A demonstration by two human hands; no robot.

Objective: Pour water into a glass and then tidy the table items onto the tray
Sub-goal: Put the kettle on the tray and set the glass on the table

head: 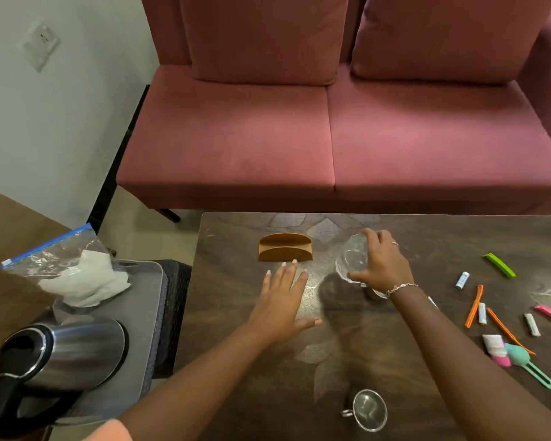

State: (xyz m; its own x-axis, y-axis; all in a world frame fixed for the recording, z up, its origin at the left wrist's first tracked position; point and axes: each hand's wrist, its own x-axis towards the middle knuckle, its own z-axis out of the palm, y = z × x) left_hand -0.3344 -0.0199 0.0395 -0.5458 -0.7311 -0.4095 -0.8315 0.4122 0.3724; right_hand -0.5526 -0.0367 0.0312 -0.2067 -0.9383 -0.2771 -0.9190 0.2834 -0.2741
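A dark wooden table [395,361] fills the lower right of a head-camera view. Left of the table, a grey tray [140,313] holds a steel kettle [64,354] and, behind the kettle, a zip bag [67,272] of white material. Over the table's left part, the left hand [283,300] hovers flat with fingers spread apart, empty, just in front of a small brown wooden holder [285,248]. Right of that hand, the right hand [382,265] is clamped around a clear glass [352,259] tipped on its side above the table. On the table's near edge sits a small metal strainer [368,409]. Along the table's right side lie clips [500,265] and small sachets [462,280].
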